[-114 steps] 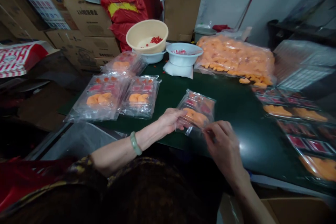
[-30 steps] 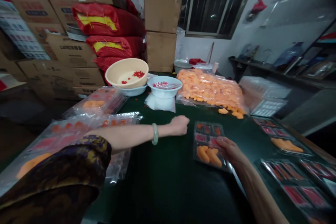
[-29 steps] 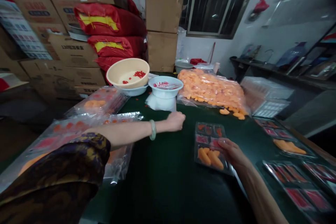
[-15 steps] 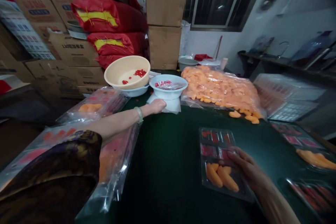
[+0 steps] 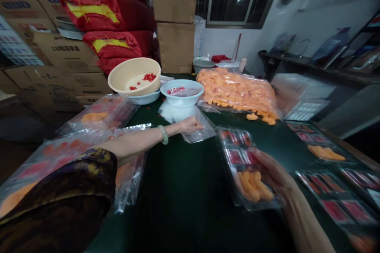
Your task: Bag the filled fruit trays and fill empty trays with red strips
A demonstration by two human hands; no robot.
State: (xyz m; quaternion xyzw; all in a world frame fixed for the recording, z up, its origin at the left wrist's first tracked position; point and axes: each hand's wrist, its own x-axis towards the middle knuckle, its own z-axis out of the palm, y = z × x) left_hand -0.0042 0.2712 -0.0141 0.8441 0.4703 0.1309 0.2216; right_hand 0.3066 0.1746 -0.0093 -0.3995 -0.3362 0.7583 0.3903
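My left hand (image 5: pixel 190 125), with a pale green bangle (image 5: pixel 163 134) on the wrist, pinches the edge of a clear plastic bag (image 5: pixel 204 131). That bag slants out from a stack of similar bags (image 5: pixel 175 114) under a light blue bowl (image 5: pixel 181 101), which has red packets in it. My right hand (image 5: pixel 268 168) grips the right side of a clear compartment tray (image 5: pixel 232 174), lifted and tilted over the table. Red pieces fill its far part, flat red packets its middle, and plump orange pieces (image 5: pixel 251 185) its near part. The fingers beneath the tray are hidden.
Bagged filled trays (image 5: pixel 62 154) lie on the left. A cream basin (image 5: pixel 118 77) with red bits stands behind. A big bag of orange pieces (image 5: pixel 237 89) lies at the back. More filled trays (image 5: pixel 323 146) are on the right of the dark green table (image 5: pixel 184 197).
My left hand has drawn a bag rightward and nearer, partly out from under the blue bowl. My right hand has raised and tilted the tray. The view has shifted right.
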